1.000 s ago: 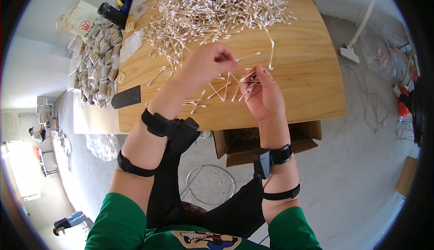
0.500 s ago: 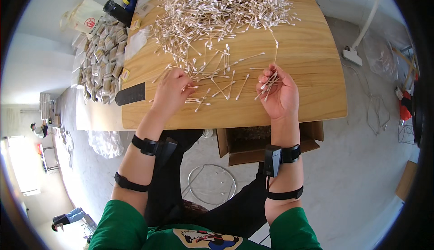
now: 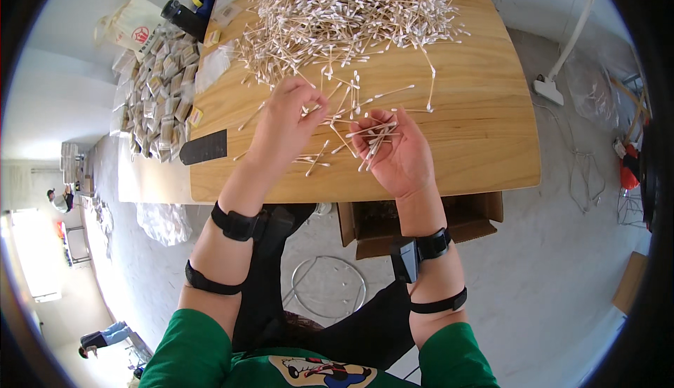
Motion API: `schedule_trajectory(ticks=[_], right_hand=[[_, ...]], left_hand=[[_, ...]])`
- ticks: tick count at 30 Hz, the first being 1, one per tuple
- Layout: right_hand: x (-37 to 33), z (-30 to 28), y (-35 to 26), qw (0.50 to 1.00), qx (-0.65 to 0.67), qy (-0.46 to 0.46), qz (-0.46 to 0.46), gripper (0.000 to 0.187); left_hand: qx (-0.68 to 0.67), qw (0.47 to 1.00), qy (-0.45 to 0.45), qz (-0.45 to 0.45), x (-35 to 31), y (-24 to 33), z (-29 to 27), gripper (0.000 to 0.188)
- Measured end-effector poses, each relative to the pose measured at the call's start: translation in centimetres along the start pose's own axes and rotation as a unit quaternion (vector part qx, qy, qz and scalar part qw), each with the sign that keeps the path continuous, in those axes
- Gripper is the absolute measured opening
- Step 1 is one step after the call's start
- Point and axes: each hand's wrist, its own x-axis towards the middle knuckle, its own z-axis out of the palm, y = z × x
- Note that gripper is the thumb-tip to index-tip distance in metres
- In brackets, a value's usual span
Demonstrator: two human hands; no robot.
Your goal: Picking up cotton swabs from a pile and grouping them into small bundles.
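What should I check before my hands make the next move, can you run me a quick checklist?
1. Right hand holding cotton swabs: ok, several lie in its cupped fingers.
2. Held swabs lined up: not ok, they cross at different angles.
3. Left hand free: cannot tell, its curled fingers hide what may be between them.
4. More swabs available: ok, a large pile lies on the table beyond both hands.
5. Tabletop near the hands tidy: not ok, loose swabs are scattered there.
6. Cardboard box under the table edge open: ok, its flaps are spread.
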Motion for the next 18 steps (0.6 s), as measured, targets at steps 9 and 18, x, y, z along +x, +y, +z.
schedule_trajectory(ticks=[9,18], right_hand=[[0.2,-2.0,-2.8,0.998,0.009,-0.026,-0.06,0.037],[0.2,-2.1,-2.9,0.998,0.013,-0.048,-0.047,0.037]], left_hand=[[0.16,0.986,-0.041,0.008,-1.6,-5.1,0.9,0.016],[-0.009,0.997,0.038,-0.07,-0.6,-5.5,-0.6,0.008]])
